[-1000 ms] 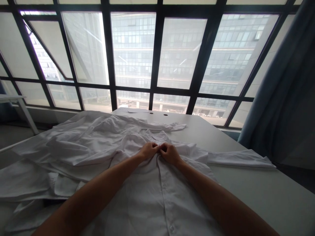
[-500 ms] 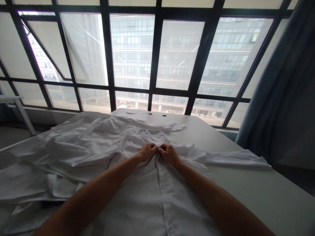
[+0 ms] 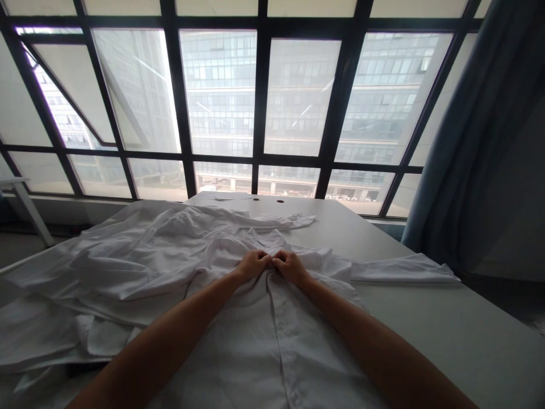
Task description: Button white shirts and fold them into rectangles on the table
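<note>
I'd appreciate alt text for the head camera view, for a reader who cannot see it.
The left hand and right hand pinch a rumpled white button-up shirt just below its collar on a white table, before a dark-framed window facing a multistorey building.

Tabletop (image 3: 443,335) passable rightward; white shirt (image 3: 140,255) — heaped leftward.

Shirt (image 3: 238,358): white cloth, matt, softly creased
Shirt button (image 3: 295,396): smooth, looks like plastic
Counter (image 3: 447,335): smooth, matt white top
Window frame (image 3: 260,96): dark matt metal
Curtain (image 3: 443,142): matt blue-grey cloth
</note>
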The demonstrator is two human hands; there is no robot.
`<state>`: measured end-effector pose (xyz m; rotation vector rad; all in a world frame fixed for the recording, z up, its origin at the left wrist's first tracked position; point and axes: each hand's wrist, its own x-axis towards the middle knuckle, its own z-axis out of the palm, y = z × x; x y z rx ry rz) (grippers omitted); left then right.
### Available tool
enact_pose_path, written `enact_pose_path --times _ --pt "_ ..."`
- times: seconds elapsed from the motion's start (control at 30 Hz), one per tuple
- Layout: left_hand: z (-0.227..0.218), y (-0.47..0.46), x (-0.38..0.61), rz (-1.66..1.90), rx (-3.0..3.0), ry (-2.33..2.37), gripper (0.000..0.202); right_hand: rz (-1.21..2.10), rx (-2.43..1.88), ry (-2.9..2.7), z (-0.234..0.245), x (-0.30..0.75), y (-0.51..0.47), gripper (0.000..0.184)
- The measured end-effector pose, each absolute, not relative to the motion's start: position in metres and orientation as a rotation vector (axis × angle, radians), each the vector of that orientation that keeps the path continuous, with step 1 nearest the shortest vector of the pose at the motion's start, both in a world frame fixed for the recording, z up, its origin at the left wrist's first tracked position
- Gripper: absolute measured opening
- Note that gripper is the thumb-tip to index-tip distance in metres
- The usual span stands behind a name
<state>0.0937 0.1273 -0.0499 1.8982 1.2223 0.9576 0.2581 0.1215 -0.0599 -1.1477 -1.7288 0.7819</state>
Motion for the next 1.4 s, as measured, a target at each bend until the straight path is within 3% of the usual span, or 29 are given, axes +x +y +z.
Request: enact_pose_path --times 0.63,0.97,1.1,1.27,1.4 --pt "-0.049 0.126 0.096 1.026 2.022 1.259 0.028 1.078 -1.079 -1.549 -0.057 0.258 0.125 0.01" --pt "-0.054 0.132 0.096 1.049 2.012 1.31 0.032 1.149 -1.025 -1.527 -0.056 0.259 0.127 0.022" --pt "-0.051 0.129 0.096 1.03 2.017 1.316 0.03 1.043 -1.081 -1.619 -0.056 0.26 0.129 0.021" --pt "-0.05 0.127 0.096 0.977 2.044 1.264 0.031 0.579 -1.235 -1.973 -0.051 0.262 0.126 0.008" --pt "-0.049 0.126 0.096 0.96 2.012 1.235 0.036 0.43 -1.338 -2.088 -0.047 0.26 0.123 0.012"
